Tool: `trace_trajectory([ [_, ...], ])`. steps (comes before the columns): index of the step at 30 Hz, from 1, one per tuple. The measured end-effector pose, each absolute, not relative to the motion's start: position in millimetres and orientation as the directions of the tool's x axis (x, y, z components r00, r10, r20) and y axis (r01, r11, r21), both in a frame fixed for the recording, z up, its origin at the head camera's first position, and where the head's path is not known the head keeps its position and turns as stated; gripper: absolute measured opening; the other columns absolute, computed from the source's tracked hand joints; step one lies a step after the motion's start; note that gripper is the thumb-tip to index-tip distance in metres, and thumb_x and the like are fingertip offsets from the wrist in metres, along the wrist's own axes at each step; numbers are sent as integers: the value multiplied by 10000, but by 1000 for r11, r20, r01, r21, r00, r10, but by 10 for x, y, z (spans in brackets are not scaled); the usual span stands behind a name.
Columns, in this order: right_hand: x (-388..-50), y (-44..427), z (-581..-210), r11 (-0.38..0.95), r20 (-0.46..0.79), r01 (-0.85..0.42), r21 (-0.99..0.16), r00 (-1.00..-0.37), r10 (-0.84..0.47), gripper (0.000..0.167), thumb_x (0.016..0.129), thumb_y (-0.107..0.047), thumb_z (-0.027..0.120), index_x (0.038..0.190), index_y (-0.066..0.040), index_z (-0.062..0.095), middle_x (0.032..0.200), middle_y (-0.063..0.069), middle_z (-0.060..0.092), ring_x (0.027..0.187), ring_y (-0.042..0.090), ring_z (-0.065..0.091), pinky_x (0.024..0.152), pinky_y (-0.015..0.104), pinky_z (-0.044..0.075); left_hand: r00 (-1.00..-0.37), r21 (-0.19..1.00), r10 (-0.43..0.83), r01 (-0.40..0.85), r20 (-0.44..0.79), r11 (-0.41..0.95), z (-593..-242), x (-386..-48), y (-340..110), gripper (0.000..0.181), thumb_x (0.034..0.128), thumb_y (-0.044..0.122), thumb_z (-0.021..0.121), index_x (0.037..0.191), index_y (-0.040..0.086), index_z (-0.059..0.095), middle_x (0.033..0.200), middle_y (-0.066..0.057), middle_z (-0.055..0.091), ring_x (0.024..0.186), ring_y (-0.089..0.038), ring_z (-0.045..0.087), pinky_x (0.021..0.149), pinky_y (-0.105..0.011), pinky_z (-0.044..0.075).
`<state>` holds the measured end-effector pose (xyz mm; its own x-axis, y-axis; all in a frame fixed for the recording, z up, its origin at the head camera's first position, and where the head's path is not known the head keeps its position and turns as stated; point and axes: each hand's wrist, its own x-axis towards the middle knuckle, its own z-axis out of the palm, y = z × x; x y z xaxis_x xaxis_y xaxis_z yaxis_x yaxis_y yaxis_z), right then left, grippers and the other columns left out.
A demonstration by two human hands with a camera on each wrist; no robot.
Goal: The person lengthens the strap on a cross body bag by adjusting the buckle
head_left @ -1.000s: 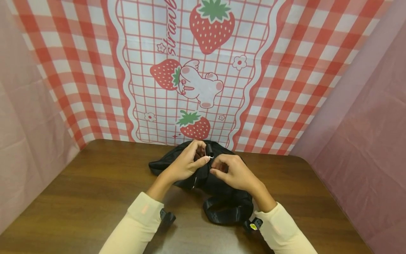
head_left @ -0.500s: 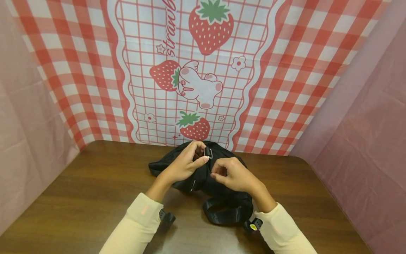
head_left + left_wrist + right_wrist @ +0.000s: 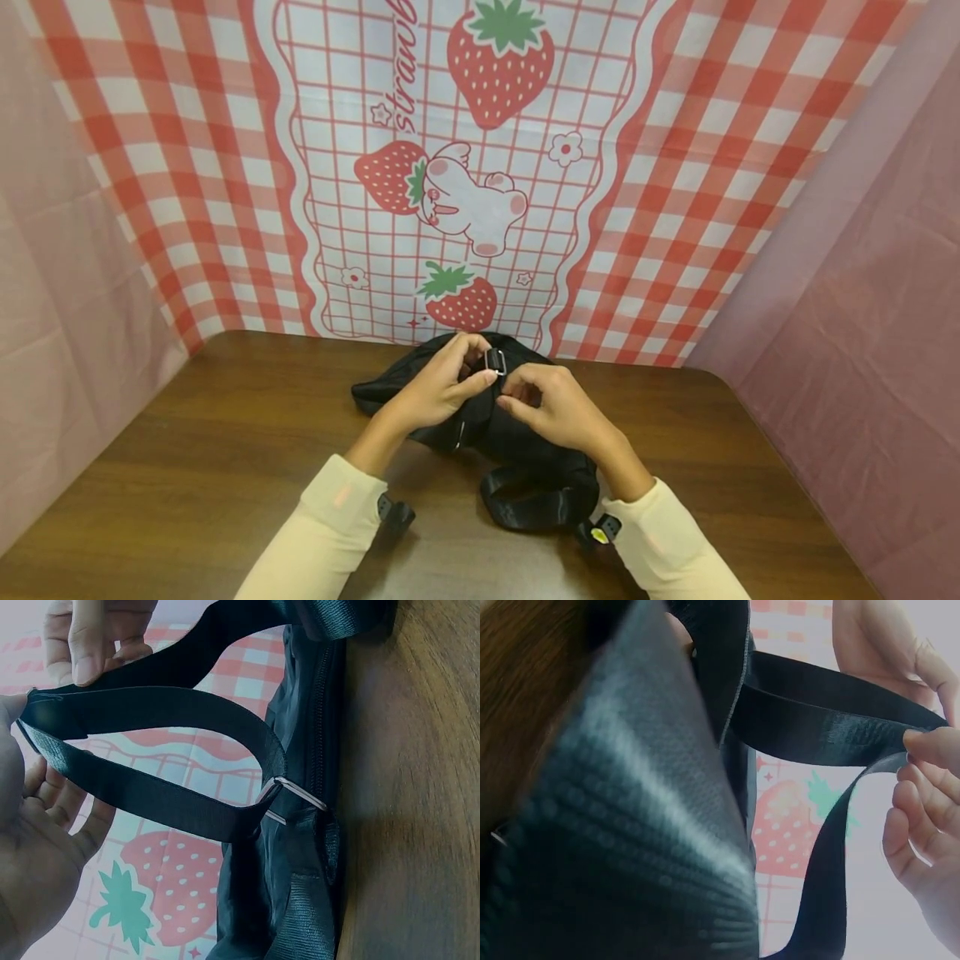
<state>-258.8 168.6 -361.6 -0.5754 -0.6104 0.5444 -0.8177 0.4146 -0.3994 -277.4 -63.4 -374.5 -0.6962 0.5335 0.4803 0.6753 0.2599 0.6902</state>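
Note:
A black fabric bag (image 3: 517, 437) with a wide webbing strap (image 3: 150, 802) lies on the table. My left hand (image 3: 442, 383) pinches a metal strap slider (image 3: 495, 362) between thumb and fingers, above the bag. Just right of it, my right hand (image 3: 558, 404) pinches the strap with its thumb and curled fingers, as the right wrist view shows. From the slider, a loop of webbing runs through a rectangular metal ring (image 3: 300, 793) on the bag. A zipper (image 3: 321, 712) follows the bag's edge. Part of the slider is hidden by the left fingers.
The brown wooden table (image 3: 247, 433) carries the bag near its back edge. A looped piece of strap (image 3: 536, 508) lies in front of the bag. Behind the table hangs a red and white strawberry cloth (image 3: 480, 183). Pink cloths (image 3: 870, 292) flank both sides.
The slider has tilted so that more of its frame shows than a second ago. My right hand dipped slightly away, then came back up close to it. The left hand has barely moved.

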Motion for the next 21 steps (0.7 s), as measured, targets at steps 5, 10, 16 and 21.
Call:
trace_trajectory([
  [5, -2579, 1700, -3607, 416, 537, -819, -396, -574, -618, 155, 876, -38, 794, 851, -142, 682, 763, -92, 617, 682, 44, 564, 599, 280, 523, -695, 679, 530, 682, 485, 272, -3737, -2767, -635, 363, 1078, 329, 528, 1300, 49, 466, 1104, -112, 518, 921, -196, 524, 776, -346, 474],
  [10, -2578, 1720, -3596, 408, 519, -822, -398, -568, -639, 176, 857, -16, 800, 839, -143, 678, 770, -87, 633, 687, 42, 580, 607, 264, 535, -691, 684, 541, 680, 478, 264, -3734, -2765, -634, 315, 1081, 307, 524, 1272, 63, 469, 1049, -83, 505, 869, -206, 500, 729, -331, 448],
  [16, -2591, 1740, -3589, 403, 504, -825, -395, -562, -656, 171, 872, -43, 806, 851, -150, 675, 780, -92, 638, 692, 36, 587, 616, 264, 538, -689, 686, 546, 680, 477, 258, -3740, -2765, -636, 361, 1085, 362, 508, 1276, 59, 466, 1044, -100, 506, 866, -216, 490, 734, -332, 437],
  [21, -2591, 1758, -3562, 399, 520, -816, -418, -575, -631, 118, 898, -126, 810, 917, -153, 696, 799, -103, 640, 706, 44, 597, 633, 293, 547, -697, 690, 536, 674, 476, 264, -3754, -2770, -637, 440, 1080, 440, 492, 1284, 50, 468, 1060, -103, 506, 898, -234, 499, 757, -342, 442],
])
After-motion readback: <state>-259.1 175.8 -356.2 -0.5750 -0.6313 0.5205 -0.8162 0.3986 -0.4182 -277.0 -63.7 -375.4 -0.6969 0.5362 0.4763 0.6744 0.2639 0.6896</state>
